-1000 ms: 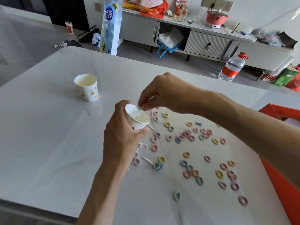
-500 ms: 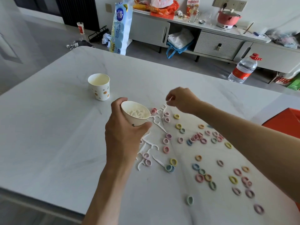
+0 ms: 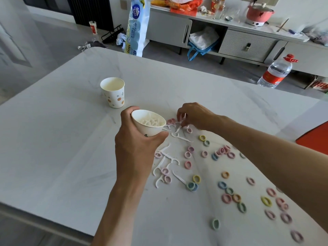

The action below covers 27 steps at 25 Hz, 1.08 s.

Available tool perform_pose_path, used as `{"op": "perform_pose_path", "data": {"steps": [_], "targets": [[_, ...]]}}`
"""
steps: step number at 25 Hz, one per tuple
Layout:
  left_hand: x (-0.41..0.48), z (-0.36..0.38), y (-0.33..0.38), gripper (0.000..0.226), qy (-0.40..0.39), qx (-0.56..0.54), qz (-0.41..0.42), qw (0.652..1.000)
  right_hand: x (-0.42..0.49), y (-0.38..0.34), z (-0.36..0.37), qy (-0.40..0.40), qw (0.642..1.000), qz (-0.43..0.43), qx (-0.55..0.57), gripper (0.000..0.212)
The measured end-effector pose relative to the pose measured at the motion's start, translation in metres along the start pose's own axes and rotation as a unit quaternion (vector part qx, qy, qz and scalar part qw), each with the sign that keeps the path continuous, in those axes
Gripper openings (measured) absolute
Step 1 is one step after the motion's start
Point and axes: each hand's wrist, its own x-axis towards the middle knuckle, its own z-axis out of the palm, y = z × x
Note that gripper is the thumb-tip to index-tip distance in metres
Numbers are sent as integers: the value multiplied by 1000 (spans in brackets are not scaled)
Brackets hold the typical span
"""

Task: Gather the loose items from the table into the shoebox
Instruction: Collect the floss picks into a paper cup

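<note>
The right hand had left the paper cup, gripped by the left hand, and pinched another floss pick; gathering seemingly continued.

Room leftward; rings, seemingly shoebox, right

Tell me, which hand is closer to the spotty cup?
Left. The left hand, gripping a white cup, sits just in front of the spotty cup, not touching it. The right hand is farther off to its right, pinching a floss pick.
</note>
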Motion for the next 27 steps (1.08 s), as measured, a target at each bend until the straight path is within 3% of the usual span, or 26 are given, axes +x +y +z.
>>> {"op": "perform_pose_path", "data": {"steps": [5,9,15,20,27], "targets": [[1,0,-4,69,5,-13,-9,1000,-10,-15,8,16,997,36,73,16],[2,0,-7,69,7,-21,-15,1000,-9,-21,17,51,996,61,44,17],[4,-4,-13,67,20,-40,-24,999,-11,-35,20,38,998,29,41,43],[8,-10,-18,66,50,-47,-29,997,-1,-56,28,68,993,28,96,43],[14,-21,-27,62,81,-55,-54,994,18,-79,31,67,995,15,75,51]]}}
